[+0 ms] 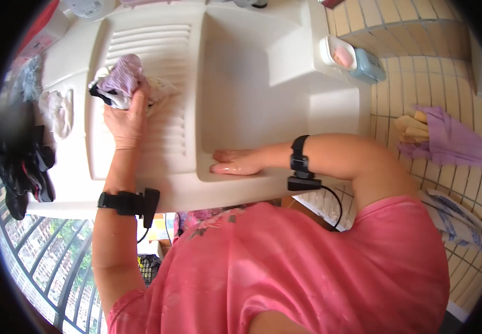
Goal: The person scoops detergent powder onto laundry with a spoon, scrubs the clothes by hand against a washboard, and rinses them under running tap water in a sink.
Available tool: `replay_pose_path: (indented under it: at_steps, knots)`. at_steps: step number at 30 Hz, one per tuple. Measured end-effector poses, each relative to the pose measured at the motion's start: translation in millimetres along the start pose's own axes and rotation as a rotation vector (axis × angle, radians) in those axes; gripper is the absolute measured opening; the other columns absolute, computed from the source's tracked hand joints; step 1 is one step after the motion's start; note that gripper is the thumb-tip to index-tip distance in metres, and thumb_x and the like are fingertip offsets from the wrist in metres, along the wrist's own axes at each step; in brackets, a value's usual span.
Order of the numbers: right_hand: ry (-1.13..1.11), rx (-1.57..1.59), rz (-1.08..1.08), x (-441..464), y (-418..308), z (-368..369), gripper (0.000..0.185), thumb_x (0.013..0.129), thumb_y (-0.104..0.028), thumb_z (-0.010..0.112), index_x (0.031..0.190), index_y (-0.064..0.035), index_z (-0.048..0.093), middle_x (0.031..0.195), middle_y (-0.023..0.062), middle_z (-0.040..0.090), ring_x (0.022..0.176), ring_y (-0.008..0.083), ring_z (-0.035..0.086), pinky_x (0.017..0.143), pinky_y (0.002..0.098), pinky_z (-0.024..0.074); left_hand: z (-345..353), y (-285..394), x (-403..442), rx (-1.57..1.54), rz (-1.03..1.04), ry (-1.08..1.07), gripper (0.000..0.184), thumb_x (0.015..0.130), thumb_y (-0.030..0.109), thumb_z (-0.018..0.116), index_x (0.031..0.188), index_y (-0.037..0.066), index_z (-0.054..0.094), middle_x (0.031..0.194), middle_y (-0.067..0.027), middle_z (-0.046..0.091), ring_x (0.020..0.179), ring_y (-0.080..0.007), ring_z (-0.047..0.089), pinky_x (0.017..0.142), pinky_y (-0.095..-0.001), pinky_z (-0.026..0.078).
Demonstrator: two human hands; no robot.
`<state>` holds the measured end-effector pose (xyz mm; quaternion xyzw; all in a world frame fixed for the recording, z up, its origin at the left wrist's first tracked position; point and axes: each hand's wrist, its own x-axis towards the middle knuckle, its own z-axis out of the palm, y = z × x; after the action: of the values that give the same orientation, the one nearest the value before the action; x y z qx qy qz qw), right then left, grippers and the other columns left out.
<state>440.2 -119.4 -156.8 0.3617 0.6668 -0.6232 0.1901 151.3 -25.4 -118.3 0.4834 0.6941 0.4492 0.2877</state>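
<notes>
My left hand is closed on a bunched bundle of cloth, lilac-striped, white and black, over the ribbed washboard of the white laundry sink. Whether the bundle is one piece or several, I cannot tell. Inside the basin, at its near left corner, my right hand lies with its fingers stretched out and nothing held. That hand looks wet, and a little foam seems to be on it. Black straps with small boxes and cables circle both forearms.
Left of the washboard lie a crumpled white cloth and black shoes. A soap dish with pink soap and a blue container sit at the basin's right corner. A purple cloth hangs on the tiled wall.
</notes>
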Motion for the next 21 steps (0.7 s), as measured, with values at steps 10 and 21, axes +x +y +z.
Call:
replay_pose_path:
  at_steps: [10,21]
  knots:
    - [0.654,-0.965,-0.557,103,123,-144,0.016,0.076,-0.005,0.064,0.09,0.0007,0.067,0.093,0.0214,0.065,0.091,0.0412,0.062,0.08,0.0486,0.0535,7,-22,-1,0.0,0.2,0.104,0.064,0.065,0.038,0.083,0.112,0.0,0.062,0.101,-0.0189,0.067,0.095,-0.0362,0.066,0.084,-0.0476,0.052]
    - [0.548,-0.822,0.284,80,136,-135,0.03,0.095,-0.014,0.05,0.116,0.0005,0.067,0.12,0.0224,0.064,0.11,0.0377,0.063,0.095,0.0531,0.0506,4,-8,2,-0.045,0.227,0.1,0.05,0.069,0.029,0.08,0.107,0.0,0.065,0.099,-0.0212,0.068,0.094,-0.0417,0.065,0.085,-0.0475,0.052]
